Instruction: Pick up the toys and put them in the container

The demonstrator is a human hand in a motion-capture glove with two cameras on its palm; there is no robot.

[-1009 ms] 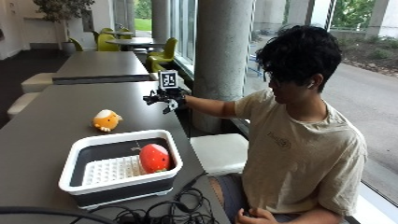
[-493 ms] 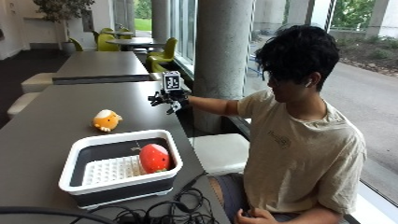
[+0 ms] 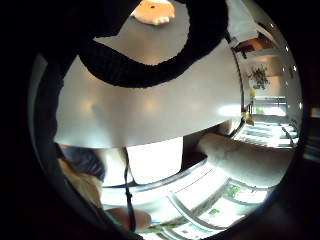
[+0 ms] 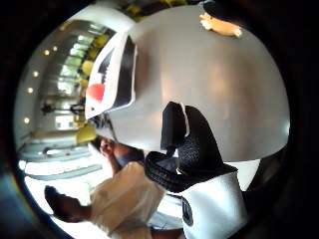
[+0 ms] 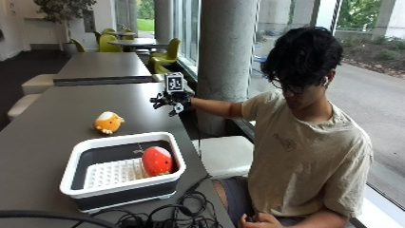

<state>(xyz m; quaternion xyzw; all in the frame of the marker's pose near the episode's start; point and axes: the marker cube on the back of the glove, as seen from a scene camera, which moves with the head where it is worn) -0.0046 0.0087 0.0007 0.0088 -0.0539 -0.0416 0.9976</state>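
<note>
Sitting at the table (image 5: 57, 109), reaching the right hand (image 5: 169, 100) out above its far edge, fingers spread and holding nothing. Lying well apart from that hand on the tabletop: an orange toy (image 5: 107, 122), also showing in both palm views (image 3: 152, 11) (image 4: 220, 25). Resting inside the container (image 5: 120, 142), near its right wall: a red toy (image 5: 157, 160), glimpsed too from the thumb side (image 4: 95, 92). Trailing beside the container: black cables (image 5: 164, 216).
</note>
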